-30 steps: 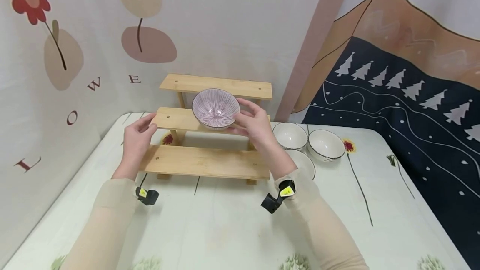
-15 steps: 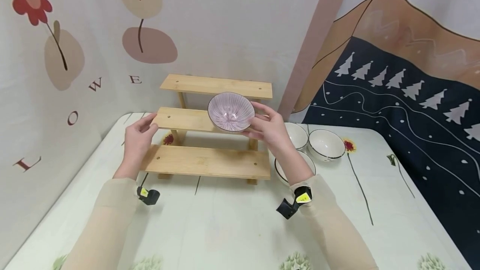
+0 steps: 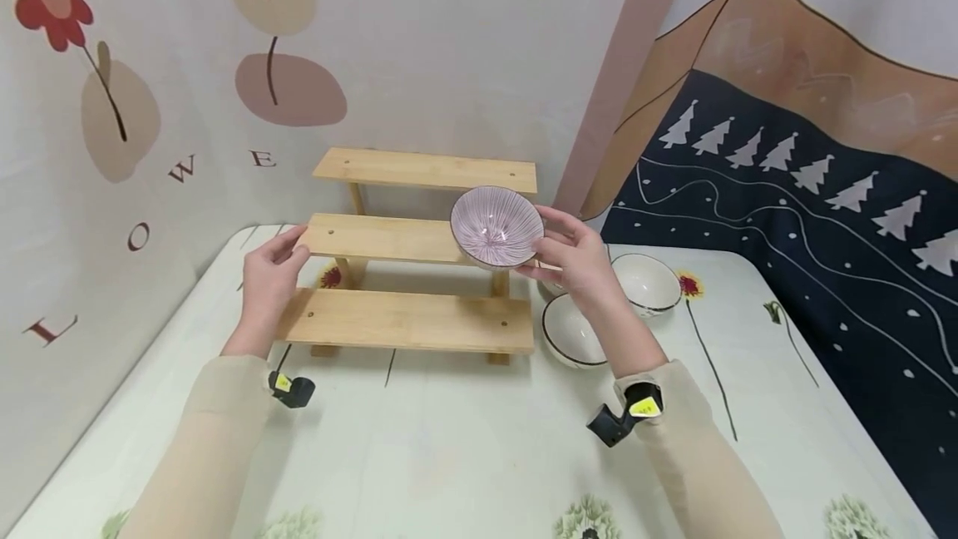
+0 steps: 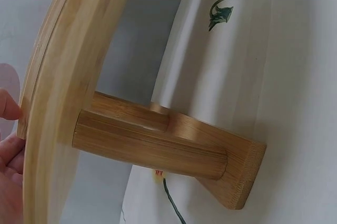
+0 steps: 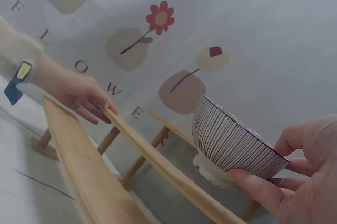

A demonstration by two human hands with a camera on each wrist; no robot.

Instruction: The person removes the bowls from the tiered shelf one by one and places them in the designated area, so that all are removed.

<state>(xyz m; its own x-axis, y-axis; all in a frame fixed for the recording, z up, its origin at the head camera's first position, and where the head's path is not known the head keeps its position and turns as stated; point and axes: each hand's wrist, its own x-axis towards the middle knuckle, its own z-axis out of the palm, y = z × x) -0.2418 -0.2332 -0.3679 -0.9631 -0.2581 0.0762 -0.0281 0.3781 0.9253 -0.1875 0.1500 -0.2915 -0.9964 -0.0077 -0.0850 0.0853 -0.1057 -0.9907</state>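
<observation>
My right hand [image 3: 580, 260] grips a striped bowl [image 3: 497, 227] by its right side, thumb and fingers around the rim and wall. The bowl is tilted toward me and overlaps the right end of the wooden rack's middle shelf [image 3: 389, 238]. In the right wrist view the bowl [image 5: 231, 142] shows dark stripes outside and a pale foot, held above the shelf edge. My left hand [image 3: 269, 281] pinches the left end of that middle shelf. In the left wrist view its fingertips [image 4: 8, 105] lie at the shelf's edge.
The three-tier rack has a top shelf [image 3: 427, 169] and a bottom shelf [image 3: 404, 321]. Right of it on the table stand white bowls with dark rims, one in front [image 3: 572, 331] and one farther right [image 3: 647, 283]; another is mostly hidden behind my right hand. Printed curtains hang behind.
The striped bowl has moved to the right along the middle shelf in my right hand. My left hand stays at the shelf's left end.
</observation>
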